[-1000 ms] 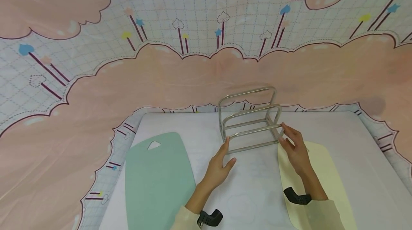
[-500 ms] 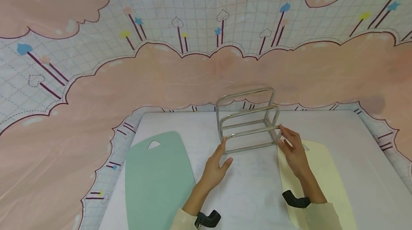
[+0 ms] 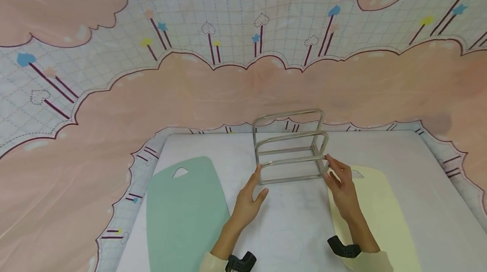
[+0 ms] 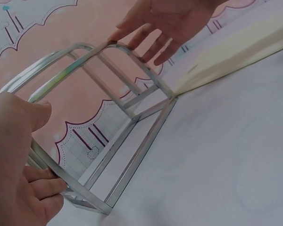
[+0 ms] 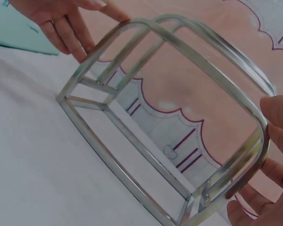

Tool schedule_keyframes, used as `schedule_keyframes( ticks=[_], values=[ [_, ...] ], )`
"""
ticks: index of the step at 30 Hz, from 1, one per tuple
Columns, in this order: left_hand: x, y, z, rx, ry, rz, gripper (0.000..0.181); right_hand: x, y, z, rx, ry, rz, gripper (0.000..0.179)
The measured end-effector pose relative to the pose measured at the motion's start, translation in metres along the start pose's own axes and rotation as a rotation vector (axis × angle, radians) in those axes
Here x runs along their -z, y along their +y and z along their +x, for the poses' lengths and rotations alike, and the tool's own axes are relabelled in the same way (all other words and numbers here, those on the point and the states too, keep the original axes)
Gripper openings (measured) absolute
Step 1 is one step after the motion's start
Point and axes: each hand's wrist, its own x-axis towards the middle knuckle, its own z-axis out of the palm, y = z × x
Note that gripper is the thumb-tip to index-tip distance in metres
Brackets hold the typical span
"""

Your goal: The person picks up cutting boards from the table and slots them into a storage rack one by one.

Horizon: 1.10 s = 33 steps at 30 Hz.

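Note:
A silvery metal rack [image 3: 293, 161] with three rounded hoops on a rectangular base stands upright on the white table. My left hand [image 3: 245, 206] touches its left end, fingers extended along the front hoop and thumb held away. At the opposite end, my right hand [image 3: 344, 193] has its fingers against the hoop's corner, the thumb lower down beside it. The right wrist view shows those fingers spread along the outside of the frame [image 5: 115, 165]. A green cutting board [image 3: 186, 217] lies flat at the left. To the right, a pale yellow cutting board [image 3: 380, 204] lies partly under my right forearm.
Behind the white table [image 3: 411, 157] hangs a patterned cloth [image 3: 213, 94] with peach clouds and a grid. The table's far edge runs just behind the rack. Black wrist cameras [image 3: 241, 262] sit on both wrists.
The rack has turned a little, so its bars lie more level across the view, and its front has come slightly nearer and to the left. Both hands moved along with it.

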Motion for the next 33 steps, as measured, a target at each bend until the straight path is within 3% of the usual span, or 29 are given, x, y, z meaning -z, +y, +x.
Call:
schedule_keyframes(
  ticks=[11, 21, 33],
  values=[
    [0.007, -0.006, -0.003, -0.005, 0.007, -0.028, 0.068, -0.003, -0.006, -0.006, -0.025, -0.016, 0.009, 0.051],
    [0.013, -0.008, -0.008, -0.011, 0.023, -0.068, 0.068, -0.01, -0.006, -0.012, 0.062, 0.003, 0.004, 0.053],
    [0.018, -0.011, -0.017, -0.026, 0.086, -0.105, 0.069, -0.021, -0.003, -0.023, 0.097, 0.017, -0.028, 0.048]
  ],
)
